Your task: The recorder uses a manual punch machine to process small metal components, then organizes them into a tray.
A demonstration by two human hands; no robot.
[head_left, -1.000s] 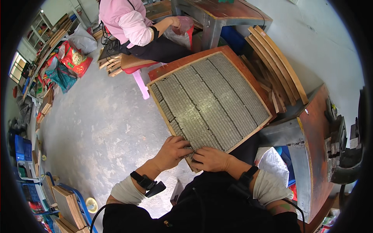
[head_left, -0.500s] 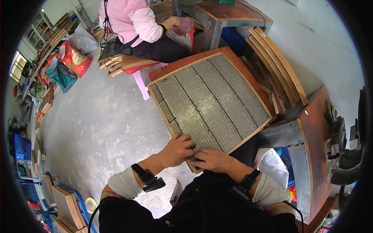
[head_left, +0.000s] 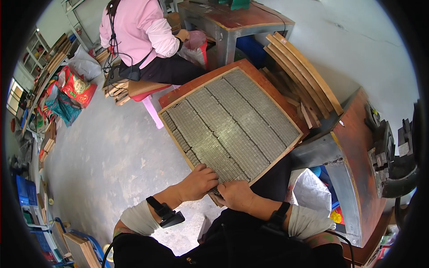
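A shallow wooden-framed tray [head_left: 275, 161] lies before me, packed with tight rows of small grey pieces [head_left: 223, 129]. Dark lines split the rows into long bands. At the tray's near left corner, my left hand [head_left: 196, 182] is closed, its fingertips curled down over the last pieces. Close beside it, my right hand [head_left: 236, 194] pinches at the same corner, thumb and forefinger pressed together. Whatever lies between the fingers of either hand is hidden by the hands themselves.
Under the tray is a red-brown board [head_left: 176, 93]. A person in pink [head_left: 138, 33] sits beyond it. Curved wooden strips [head_left: 308, 71] lean by the wall. On the right stands a metal-sided bench [head_left: 348, 178], with a white sack [head_left: 310, 190] below. Filled bags [head_left: 78, 87] line the left.
My view has shifted, so the tray and room appear further left. Both hands stay at the tray's near left corner, with small finger movements; the right fingers now look more tightly bunched.
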